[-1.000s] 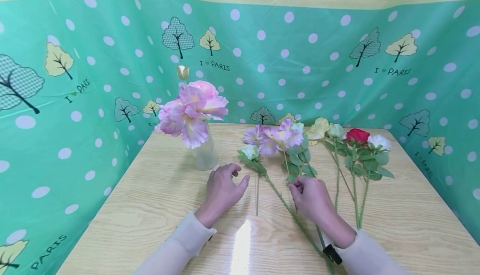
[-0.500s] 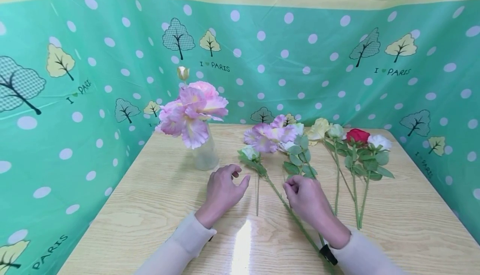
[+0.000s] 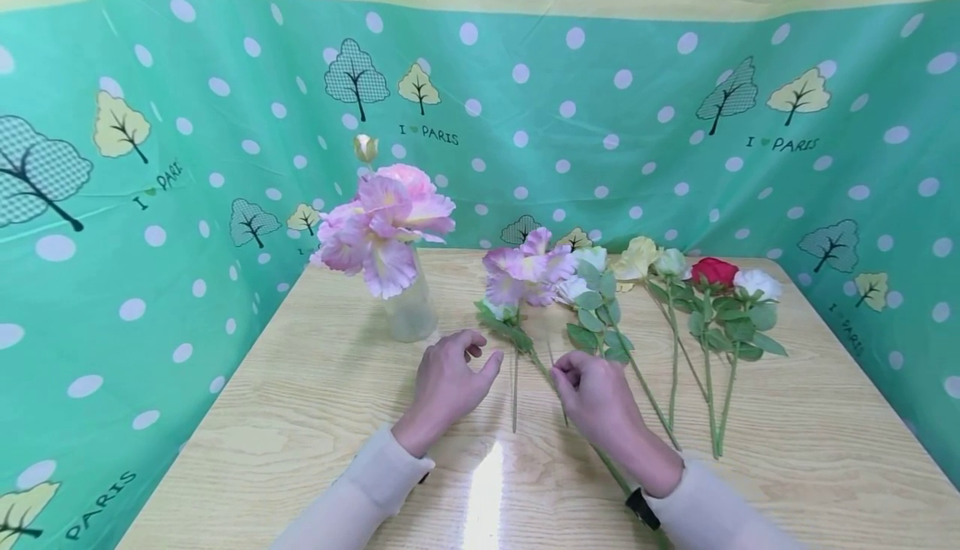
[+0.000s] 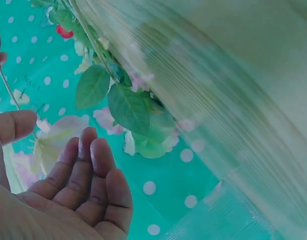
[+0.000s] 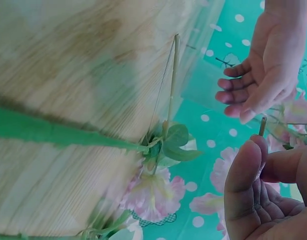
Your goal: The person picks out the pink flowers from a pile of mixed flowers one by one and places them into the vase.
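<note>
My right hand (image 3: 603, 396) pinches the thin stem (image 5: 263, 125) of a purple ruffled artificial flower (image 3: 525, 271) between thumb and fingers. That bloom overlaps a pale green rose (image 3: 500, 309) in the head view, and the stem's lower end pokes out below the hand. Left of it, my left hand (image 3: 450, 383) has relaxed fingers with nothing in them, palm turned inward. Just beyond the left hand stands a frosted vase (image 3: 411, 312) with pink-purple flowers (image 3: 386, 225) and one small bud (image 3: 366, 147). A second thin stem (image 3: 514, 392) lies on the wooden table between the hands.
Yellow, pale green, red and white flowers lie at the table's right: a yellow bloom (image 3: 636, 258), a red rose (image 3: 716, 271) and a white rose (image 3: 757, 283). Leafy green stems (image 3: 600, 317) lie beyond the right hand. A green dotted curtain (image 3: 540, 158) surrounds the table.
My right hand has moved left with the purple flower, whose bloom has shifted off the leafy stems and over the pale green rose. The left hand stays almost in place.
</note>
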Demonstrator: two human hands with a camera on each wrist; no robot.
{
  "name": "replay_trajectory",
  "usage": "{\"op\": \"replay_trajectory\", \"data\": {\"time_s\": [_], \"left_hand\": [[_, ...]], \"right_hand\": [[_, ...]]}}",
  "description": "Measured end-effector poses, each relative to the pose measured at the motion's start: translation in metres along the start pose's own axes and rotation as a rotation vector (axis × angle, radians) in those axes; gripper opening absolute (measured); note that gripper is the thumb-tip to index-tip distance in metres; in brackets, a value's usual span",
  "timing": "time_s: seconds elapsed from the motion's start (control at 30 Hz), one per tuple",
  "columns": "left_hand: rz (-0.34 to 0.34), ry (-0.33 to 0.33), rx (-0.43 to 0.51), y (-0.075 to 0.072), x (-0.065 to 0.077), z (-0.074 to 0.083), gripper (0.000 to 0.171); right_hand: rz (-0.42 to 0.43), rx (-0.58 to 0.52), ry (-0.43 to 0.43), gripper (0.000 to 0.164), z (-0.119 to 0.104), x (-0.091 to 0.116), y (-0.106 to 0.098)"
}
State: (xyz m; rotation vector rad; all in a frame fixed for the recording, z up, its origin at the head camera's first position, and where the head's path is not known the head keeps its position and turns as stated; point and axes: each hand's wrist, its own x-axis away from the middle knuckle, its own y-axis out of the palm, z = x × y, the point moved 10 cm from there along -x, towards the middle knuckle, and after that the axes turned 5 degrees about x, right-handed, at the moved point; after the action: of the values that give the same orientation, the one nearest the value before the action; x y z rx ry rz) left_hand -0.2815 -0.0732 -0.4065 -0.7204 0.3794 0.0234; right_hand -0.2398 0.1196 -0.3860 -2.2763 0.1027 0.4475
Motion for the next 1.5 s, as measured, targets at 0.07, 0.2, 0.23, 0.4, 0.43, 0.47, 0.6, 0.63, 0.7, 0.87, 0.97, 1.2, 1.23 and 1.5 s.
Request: {"op": "replay_trajectory", "data": {"time_s": [0.07, 0.2, 0.23, 0.4, 0.43, 0.47, 0.6, 0.63, 0.7, 0.87, 0.97, 1.2, 1.23, 1.5], "left_hand": [[-0.008, -0.008, 0.016, 0.001, 0.0, -0.001, 0.026], [-0.022, -0.037, 0.074, 0.003, 0.0, -0.003, 0.027], [-0.023, -0.043, 0.093, 0.003, 0.0, -0.003, 0.028], [-0.019, -0.054, 0.188, 0.004, -0.001, -0.002, 0.023], [-0.018, -0.051, 0.205, 0.004, -0.001, -0.001, 0.022], [-0.018, -0.046, 0.225, 0.005, -0.001, 0.0, 0.021], [-0.028, -0.025, 0.326, 0.008, -0.004, 0.004, 0.021], [-0.032, -0.024, 0.352, 0.009, -0.004, 0.005, 0.022], [-0.043, -0.03, 0.414, 0.012, -0.006, 0.007, 0.023], [-0.052, -0.078, 0.538, 0.017, -0.009, 0.007, 0.024], [-0.045, -0.095, 0.578, 0.018, -0.012, 0.008, 0.023], [-0.038, -0.151, 0.581, 0.018, -0.015, 0.008, 0.017], [-0.033, -0.151, 0.576, 0.017, -0.016, 0.008, 0.017], [0.011, -0.065, 0.509, 0.005, -0.025, 0.023, 0.012]], "right_hand": [[-0.004, -0.009, -0.001, 0.006, -0.002, 0.0, 0.002], [-0.001, -0.006, -0.017, 0.008, -0.006, 0.0, 0.004], [0.0, -0.003, -0.022, 0.008, -0.008, 0.0, 0.005], [0.009, 0.006, -0.058, 0.01, -0.016, 0.001, 0.007], [0.013, 0.013, -0.064, 0.01, -0.017, 0.001, 0.007], [0.017, 0.017, -0.07, 0.01, -0.019, 0.001, 0.008], [0.013, 0.024, -0.081, 0.009, -0.023, 0.002, 0.011], [0.007, 0.02, -0.084, 0.009, -0.024, 0.002, 0.012], [-0.009, 0.006, -0.092, 0.009, -0.026, 0.003, 0.016], [-0.033, -0.004, -0.121, 0.013, -0.03, 0.005, 0.023], [-0.027, 0.004, -0.14, 0.015, -0.033, 0.006, 0.024], [-0.019, 0.006, -0.154, 0.015, -0.034, 0.007, 0.025], [-0.021, 0.003, -0.154, 0.015, -0.034, 0.007, 0.025], [-0.012, -0.012, -0.137, 0.012, -0.03, 0.006, 0.022]]}}
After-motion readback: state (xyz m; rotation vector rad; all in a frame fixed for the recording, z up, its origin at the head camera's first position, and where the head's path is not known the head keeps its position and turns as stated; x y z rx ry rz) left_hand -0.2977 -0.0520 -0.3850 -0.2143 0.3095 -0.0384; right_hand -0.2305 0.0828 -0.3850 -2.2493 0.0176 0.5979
